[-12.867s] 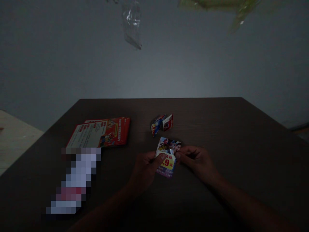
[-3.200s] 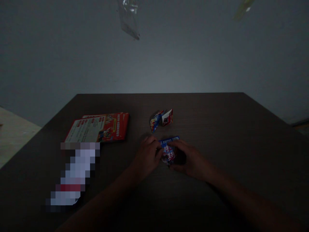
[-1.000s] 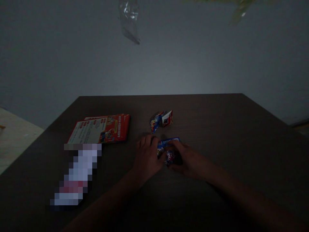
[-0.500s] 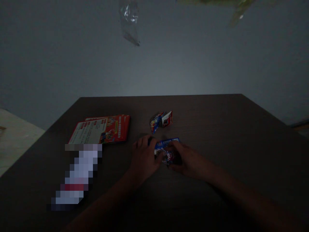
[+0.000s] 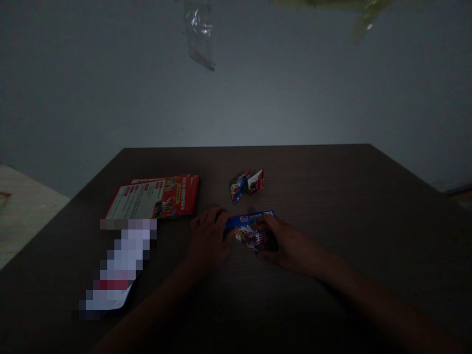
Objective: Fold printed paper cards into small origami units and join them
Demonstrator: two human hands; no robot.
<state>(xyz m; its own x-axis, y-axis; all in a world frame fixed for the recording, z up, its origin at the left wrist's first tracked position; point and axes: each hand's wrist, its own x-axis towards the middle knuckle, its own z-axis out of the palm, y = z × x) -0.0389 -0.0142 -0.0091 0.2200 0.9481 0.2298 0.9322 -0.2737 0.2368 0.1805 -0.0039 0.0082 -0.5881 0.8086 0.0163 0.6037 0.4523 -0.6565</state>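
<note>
A small blue packet (image 5: 246,221) with a multicoloured printed front lies low over the dark table, between my two hands. My right hand (image 5: 285,241) grips its right end, thumb below and fingers over the top edge. At the packet's left end, my left hand (image 5: 210,241) has its fingers curled and its thumb close under the blue strip; the dim light hides part of this grip. Just beyond the hands sits a crumpled, colourful wrapper (image 5: 241,186) with a folded white-and-red flap (image 5: 255,182).
Red printed cards or booklets (image 5: 177,199) lie stacked at the left of the table (image 5: 313,172). Nearer me is a pixelated, pale elongated object (image 5: 121,265). A clear plastic piece (image 5: 200,37) hangs on the wall behind.
My left hand has shifted left, uncovering more of the packet's blue strip and front. My right hand stays about where it was, as do the wrapper and the red stack.
</note>
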